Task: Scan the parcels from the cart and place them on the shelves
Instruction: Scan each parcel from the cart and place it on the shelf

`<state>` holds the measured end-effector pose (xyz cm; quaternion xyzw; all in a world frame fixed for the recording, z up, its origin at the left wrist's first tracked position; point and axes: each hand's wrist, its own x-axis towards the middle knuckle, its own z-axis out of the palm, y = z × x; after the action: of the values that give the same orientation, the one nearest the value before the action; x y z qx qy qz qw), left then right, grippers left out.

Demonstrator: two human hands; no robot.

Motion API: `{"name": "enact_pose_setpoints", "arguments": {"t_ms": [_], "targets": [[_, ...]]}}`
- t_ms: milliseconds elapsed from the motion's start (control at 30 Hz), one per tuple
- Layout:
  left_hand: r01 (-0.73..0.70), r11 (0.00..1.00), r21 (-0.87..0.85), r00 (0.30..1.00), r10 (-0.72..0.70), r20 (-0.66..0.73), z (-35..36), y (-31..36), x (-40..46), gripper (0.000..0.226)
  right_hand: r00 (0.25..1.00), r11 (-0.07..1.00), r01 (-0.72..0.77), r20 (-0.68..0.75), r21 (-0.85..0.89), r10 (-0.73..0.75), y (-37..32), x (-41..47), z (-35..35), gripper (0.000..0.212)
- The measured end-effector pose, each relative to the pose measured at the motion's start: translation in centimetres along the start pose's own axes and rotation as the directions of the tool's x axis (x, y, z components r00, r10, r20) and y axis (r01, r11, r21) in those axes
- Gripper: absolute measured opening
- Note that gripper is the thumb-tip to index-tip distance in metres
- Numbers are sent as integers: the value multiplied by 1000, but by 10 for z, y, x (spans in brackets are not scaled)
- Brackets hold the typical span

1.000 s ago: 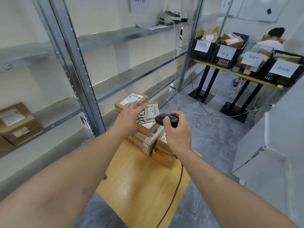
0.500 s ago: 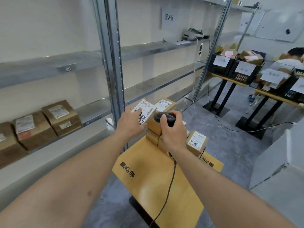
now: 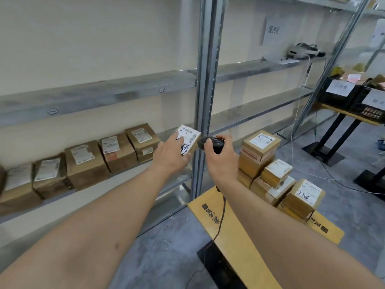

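**Parcel in hand, shelf partly filled**

Near — cart (image 3: 229, 236) holds a stack (image 3: 270, 176) of parcels not yet shelved. Left hand (image 3: 170, 155) grips a parcel (image 3: 188, 137), label up; right hand (image 3: 219, 157) grasps the scanner (image 3: 210, 142) just beside it. Beyond — five boxes (image 3: 87, 161) sit on the shelf (image 3: 125, 174). Task roughly midway.
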<state>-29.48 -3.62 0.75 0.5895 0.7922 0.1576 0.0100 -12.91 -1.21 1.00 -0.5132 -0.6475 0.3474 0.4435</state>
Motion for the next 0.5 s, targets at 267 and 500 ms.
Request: {"name": "enact_pose_setpoints", "arguments": {"t_ms": [267,500], "targets": [[243,970,10,969,-242,-48,-16,-85,-21,61,979,998,44,200,41,-51,-23,-1,90,30],[480,875,64,877,-477,-67,-26,-150,-39,63,902,994,67,420,86,-98,-31,-1,166,31]]}}
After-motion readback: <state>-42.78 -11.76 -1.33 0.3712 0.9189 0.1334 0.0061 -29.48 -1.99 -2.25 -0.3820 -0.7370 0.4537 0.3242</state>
